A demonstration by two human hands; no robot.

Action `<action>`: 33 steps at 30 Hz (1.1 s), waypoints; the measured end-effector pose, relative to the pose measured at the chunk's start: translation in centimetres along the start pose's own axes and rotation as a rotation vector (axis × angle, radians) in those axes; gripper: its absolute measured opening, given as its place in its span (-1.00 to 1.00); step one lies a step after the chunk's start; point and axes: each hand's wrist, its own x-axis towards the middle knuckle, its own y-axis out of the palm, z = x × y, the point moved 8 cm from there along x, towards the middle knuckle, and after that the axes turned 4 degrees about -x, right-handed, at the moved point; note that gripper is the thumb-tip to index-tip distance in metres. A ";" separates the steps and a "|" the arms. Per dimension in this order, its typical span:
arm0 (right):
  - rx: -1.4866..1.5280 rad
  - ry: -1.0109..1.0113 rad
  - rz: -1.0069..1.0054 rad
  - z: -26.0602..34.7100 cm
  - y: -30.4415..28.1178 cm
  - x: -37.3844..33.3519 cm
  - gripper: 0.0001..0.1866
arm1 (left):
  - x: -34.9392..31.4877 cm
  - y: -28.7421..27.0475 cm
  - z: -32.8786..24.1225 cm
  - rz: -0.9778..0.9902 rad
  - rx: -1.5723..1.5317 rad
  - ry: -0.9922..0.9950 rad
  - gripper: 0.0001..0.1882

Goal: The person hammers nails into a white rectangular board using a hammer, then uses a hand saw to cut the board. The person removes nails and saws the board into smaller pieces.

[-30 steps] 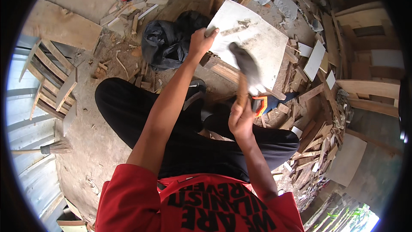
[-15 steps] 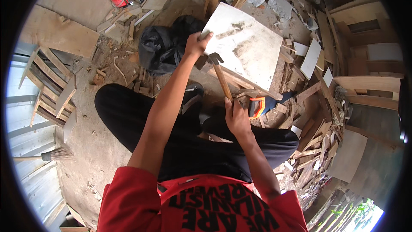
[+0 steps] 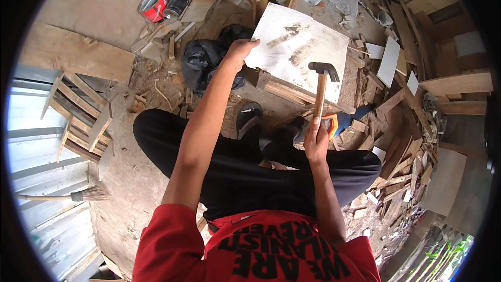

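Note:
A smudged white board [image 3: 269, 23] lies tilted in front of me, on top of a wooden frame [image 3: 284, 93]. At the board's left edge my left hand [image 3: 241, 54] is closed, its thumb along the top face and its other fingers mostly hidden. In my right hand [image 3: 316, 143] is a claw hammer [image 3: 320, 96], gripped low on its wooden handle. The hammer's dark head is up and overlaps the board's right part in view; it seems to be above the surface. Beside my right hand lies a handsaw [image 3: 332, 125] with an orange handle and dark blue blade.
A black plastic bag [image 3: 201, 62] sits left of the board. Paint cans [image 3: 152, 6] stand at the far left. Wood offcuts [image 3: 402, 162] litter the right side. A slatted wooden piece [image 3: 78, 109] and a broom [image 3: 86, 194] are by the metal wall.
My right hand has swung the hammer right and away from the board's near-left edge, head turned over. My left hand stays at the board's edge. The whole view has shifted slightly.

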 end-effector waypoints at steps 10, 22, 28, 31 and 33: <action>-0.016 -0.082 -0.064 -2.7 -1.7 -1.2 -0.46 | 0.4 -1.1 0.2 -0.095 -0.081 0.027 -0.61; 0.137 -0.055 0.027 -3.8 -0.7 -0.8 -0.49 | -3.9 1.0 -7.3 -0.488 0.870 0.609 -0.34; 0.111 -0.066 0.023 -3.8 -0.7 -1.0 -0.48 | -6.5 8.8 -4.6 -0.278 1.438 0.981 -0.28; 0.145 -0.032 0.027 -3.5 -0.8 -0.9 -0.48 | -4.5 8.7 -1.8 -0.150 1.562 0.826 -0.27; 0.215 -0.021 0.020 -4.0 -0.8 -0.9 -0.48 | -4.0 8.9 -1.7 -0.136 1.581 0.771 -0.27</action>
